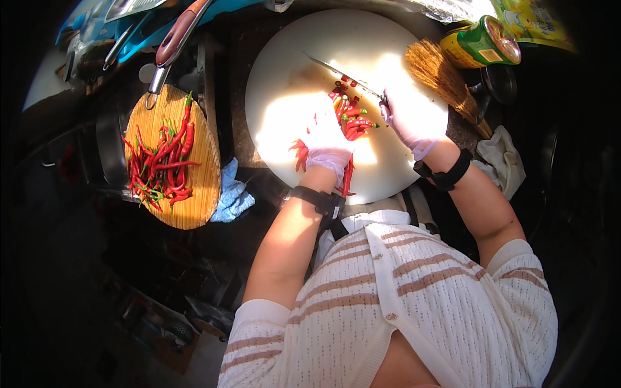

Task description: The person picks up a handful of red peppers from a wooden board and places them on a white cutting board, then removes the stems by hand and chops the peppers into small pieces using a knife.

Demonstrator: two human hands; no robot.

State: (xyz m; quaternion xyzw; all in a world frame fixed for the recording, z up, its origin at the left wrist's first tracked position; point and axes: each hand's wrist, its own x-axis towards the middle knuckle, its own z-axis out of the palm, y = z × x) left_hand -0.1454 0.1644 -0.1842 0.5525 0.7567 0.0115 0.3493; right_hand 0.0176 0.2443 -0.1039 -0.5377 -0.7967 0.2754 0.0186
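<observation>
My right hand (pixel 412 119), in a thin translucent glove, grips the handle of a kitchen knife (pixel 345 76). The blade points up and left over a round white cutting board (pixel 271 63). My left hand (pixel 330 128), also gloved, lies over a bunch of red chillies (pixel 356 123) and holds them against the board. Their stem ends stick out on its right, and red tips show on its left and below its wrist. Short cut chilli pieces (pixel 341 87) lie by the blade. Glare washes out both hands, so the left fingers are hard to make out.
Left of the board, whole red chillies (pixel 165 157) lie on a round bamboo tray (pixel 206 165), beside a blue cloth (pixel 233 194). A brown-handled utensil (pixel 174 41) reaches over its top. At right are a straw brush (pixel 436 72), a green-and-yellow can (pixel 478 46) and a pale cloth (pixel 502 162).
</observation>
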